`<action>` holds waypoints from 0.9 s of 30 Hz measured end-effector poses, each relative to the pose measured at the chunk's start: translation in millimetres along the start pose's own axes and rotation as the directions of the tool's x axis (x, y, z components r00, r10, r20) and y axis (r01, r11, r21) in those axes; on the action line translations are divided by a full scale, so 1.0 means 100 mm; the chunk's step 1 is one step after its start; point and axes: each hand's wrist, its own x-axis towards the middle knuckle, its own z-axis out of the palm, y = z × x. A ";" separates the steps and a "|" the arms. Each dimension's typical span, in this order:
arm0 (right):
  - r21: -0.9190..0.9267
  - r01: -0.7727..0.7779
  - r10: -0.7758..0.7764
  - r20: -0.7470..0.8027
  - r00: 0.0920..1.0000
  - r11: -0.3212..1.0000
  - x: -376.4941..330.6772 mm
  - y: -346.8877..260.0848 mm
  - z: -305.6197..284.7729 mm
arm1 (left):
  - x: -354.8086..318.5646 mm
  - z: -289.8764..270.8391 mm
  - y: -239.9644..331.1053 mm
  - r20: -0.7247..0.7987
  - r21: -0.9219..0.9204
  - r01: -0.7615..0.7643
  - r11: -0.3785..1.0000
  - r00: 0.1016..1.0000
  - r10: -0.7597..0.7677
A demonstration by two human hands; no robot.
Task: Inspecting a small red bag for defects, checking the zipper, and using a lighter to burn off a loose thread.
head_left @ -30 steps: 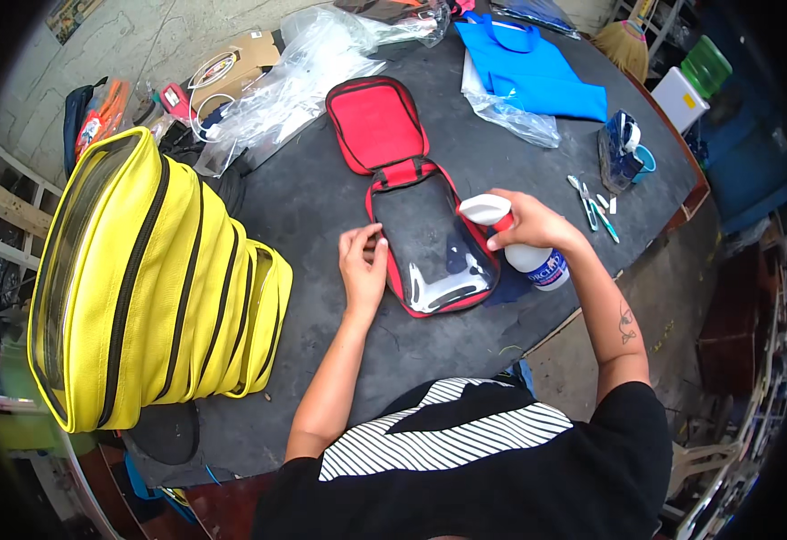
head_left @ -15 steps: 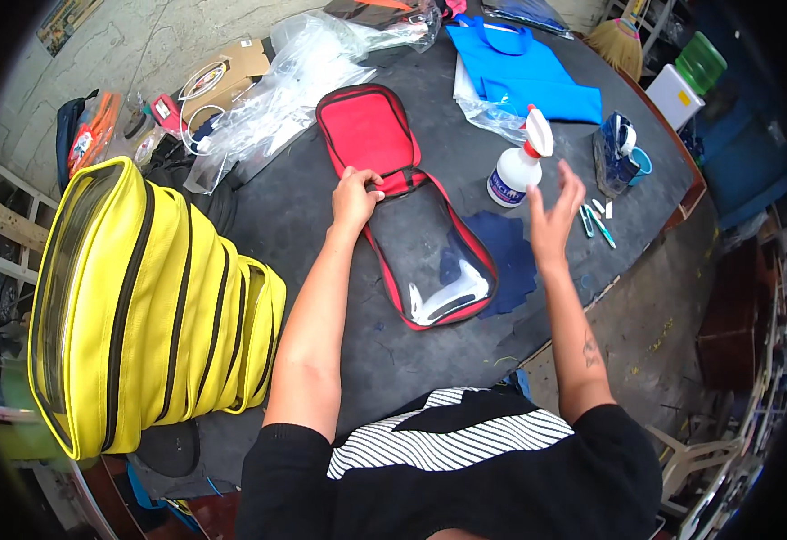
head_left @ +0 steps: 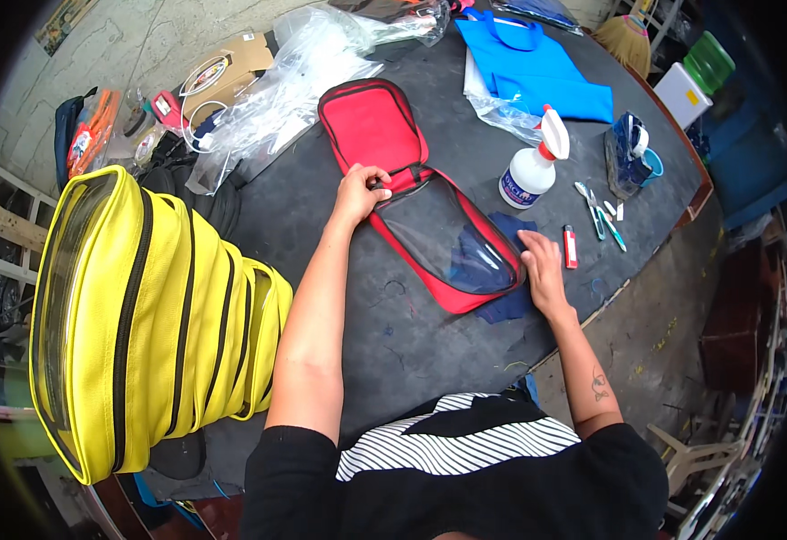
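A red pouch [head_left: 465, 299] with a clear window and black zip trim lies unfolded on the dark table. Its red lid panel [head_left: 371, 126] is laid back toward the far side. My left hand [head_left: 360, 193] is closed on the pouch's edge near the hinge. At the pouch's right end, my right hand [head_left: 544, 272] has its fingers apart, their tips by the red rim, holding nothing I can see. A navy cloth [head_left: 508, 309] sits partly under the pouch and shows through its window. Beyond the right hand stands a white spray bottle [head_left: 526, 175] with a red-and-white trigger.
A red lighter [head_left: 570, 247] and teal-handled cutters [head_left: 602, 220] lie at right. Several yellow cases [head_left: 155, 315] are stacked on the left. Clear plastic sheeting [head_left: 285, 99], a blue bag [head_left: 546, 76] and a dark container [head_left: 625, 153] occupy the far side.
My right hand has come down from beside the spray bottle to the pouch's right end. The pouch's near end has swung right over the cloth. The lighter now shows.
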 end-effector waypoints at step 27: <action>-0.247 0.248 -0.227 0.111 0.968 0.937 0.95 -0.92 1.21 | -0.05 -0.03 -0.01 0.048 -0.111 -0.060 0.992 0.997 0.065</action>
